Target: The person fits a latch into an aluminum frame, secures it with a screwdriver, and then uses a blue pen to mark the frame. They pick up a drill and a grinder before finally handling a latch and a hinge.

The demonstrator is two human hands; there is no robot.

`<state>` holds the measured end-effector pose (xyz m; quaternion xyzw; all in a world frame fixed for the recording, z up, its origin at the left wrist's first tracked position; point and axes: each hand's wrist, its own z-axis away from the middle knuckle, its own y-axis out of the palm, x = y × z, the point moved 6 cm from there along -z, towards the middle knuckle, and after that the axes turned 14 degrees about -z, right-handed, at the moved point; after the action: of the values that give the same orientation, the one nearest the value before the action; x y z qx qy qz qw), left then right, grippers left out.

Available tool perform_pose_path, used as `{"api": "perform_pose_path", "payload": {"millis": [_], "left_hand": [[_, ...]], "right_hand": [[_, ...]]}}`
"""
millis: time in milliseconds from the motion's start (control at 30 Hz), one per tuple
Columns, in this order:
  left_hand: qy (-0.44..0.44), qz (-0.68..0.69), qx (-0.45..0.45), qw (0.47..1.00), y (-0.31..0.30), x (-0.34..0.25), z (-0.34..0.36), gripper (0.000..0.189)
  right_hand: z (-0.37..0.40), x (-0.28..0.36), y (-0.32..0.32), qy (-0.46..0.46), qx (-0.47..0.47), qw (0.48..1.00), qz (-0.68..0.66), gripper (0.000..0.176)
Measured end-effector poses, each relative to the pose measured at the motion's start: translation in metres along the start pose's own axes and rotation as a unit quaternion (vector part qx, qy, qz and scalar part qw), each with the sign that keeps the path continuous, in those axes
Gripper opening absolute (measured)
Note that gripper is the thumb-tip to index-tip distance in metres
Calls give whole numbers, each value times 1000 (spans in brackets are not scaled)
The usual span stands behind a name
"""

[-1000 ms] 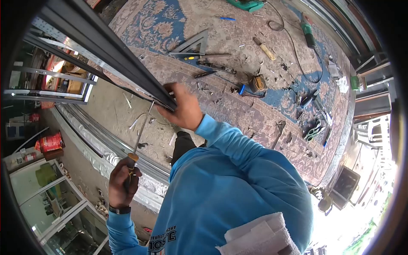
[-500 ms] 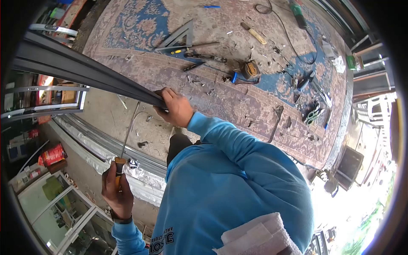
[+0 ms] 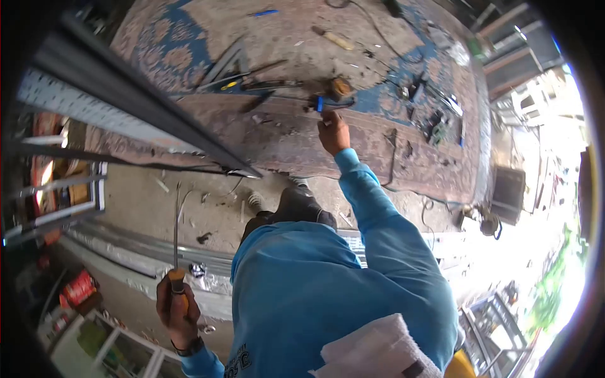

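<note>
My left hand, at the lower left, is wrapped around the orange-and-brown handle of a long-shafted screwdriver whose tip points up and away. My right hand reaches forward over the carpet, fingers bent and smeared by motion. Its fingertips are right at a blue-and-dark-handled tool, just below a tape measure; whether they grip it I cannot tell. Left of this hand, a long dark metal profile slants from the upper left to an end in front of my legs.
On the patterned carpet lie a set square, a wooden-handled tool, and several other hand tools. Lengths of metal profile lie along the floor at the left. A dark box stands at the right.
My right hand has let go of the dark profile and moved right and forward to the blue-handled tool. My left hand keeps the screwdriver, its shaft now more upright in view.
</note>
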<state>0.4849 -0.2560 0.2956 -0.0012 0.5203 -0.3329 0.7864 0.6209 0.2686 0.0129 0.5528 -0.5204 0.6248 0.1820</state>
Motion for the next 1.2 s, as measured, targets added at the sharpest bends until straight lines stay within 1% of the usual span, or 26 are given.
{"api": "perform_pose_path", "payload": {"millis": [33,67,133,233,333,367,400,467,500,533,600,633,700,733,767,800,833,867,900,933,1000,1033,1067,1133,1167,1200], "left_hand": [[3,-10,35,999,5,-3,-5,52],[8,-20,66,998,11,-3,-9,53],[-16,-24,77,997,22,16,-23,47],[-27,11,120,992,40,37,-46,39],[-38,-22,161,986,52,39,-61,38],[-48,-27,159,986,52,40,-63,37],[-47,-33,155,986,51,41,-66,38],[-48,-42,141,988,48,48,-67,39],[-72,-48,131,988,45,57,-65,40],[-92,-56,120,987,40,64,-65,41],[-127,-41,119,984,35,83,-63,42],[-133,-49,110,984,36,84,-61,41],[-148,-87,90,981,43,88,-58,40],[-154,-86,92,980,49,84,-57,40],[-162,-69,88,980,53,88,-57,39],[-170,-52,88,980,57,92,-55,38],[-179,-63,82,978,62,89,-54,38],[-184,-71,79,977,70,85,-54,38],[-190,-81,77,975,77,83,-54,39],[-176,-85,78,978,82,81,-55,39],[-154,-94,70,981,84,79,-51,40],[-146,-84,58,984,86,77,-48,39],[-202,-97,45,974,92,60,-45,39],[-197,-70,17,978,90,73,-36,38],[-193,-64,-2,979,89,83,-33,38],[-193,-59,-12,979,90,89,-26,37]], "right_hand": [[-6,-7,-11,36,-24,999,21,39],[-15,4,-27,-26,-123,985,121,52],[-47,11,-51,-48,-134,977,157,70],[-94,-7,-51,-7,-25,984,173,82],[-124,-14,-45,78,102,980,152,83],[-126,-7,-51,45,65,984,158,81],[-128,1,-62,12,6,995,97,80],[-131,-24,-97,100,-122,982,100,74],[-132,-11,-118,61,-160,981,93,77],[-137,-24,-134,44,-185,974,120,78],[-145,-49,-160,99,-173,961,193,72],[-145,-73,-166,70,-165,956,231,73],[-149,-101,-150,84,-97,936,327,74],[-138,-75,-139,71,-129,908,391,74],[-138,-56,-119,38,-110,918,379,74],[-142,-39,-93,2,-111,950,292,67],[-154,-36,-60,-88,-50,975,198,55],[-163,-47,-25,-155,-47,974,159,43],[-173,-15,-3,-47,11,996,76,33],[-192,-6,19,-28,20,998,61,25],[-239,-23,57,-65,16,995,69,21],[-268,-38,73,-60,46,988,134,20],[-283,-46,100,-60,85,977,188,18],[-271,38,120,-61,137,988,24,18],[-263,60,154,-109,191,974,-53,18],[-247,86,190,-112,280,951,-68,17]]}}
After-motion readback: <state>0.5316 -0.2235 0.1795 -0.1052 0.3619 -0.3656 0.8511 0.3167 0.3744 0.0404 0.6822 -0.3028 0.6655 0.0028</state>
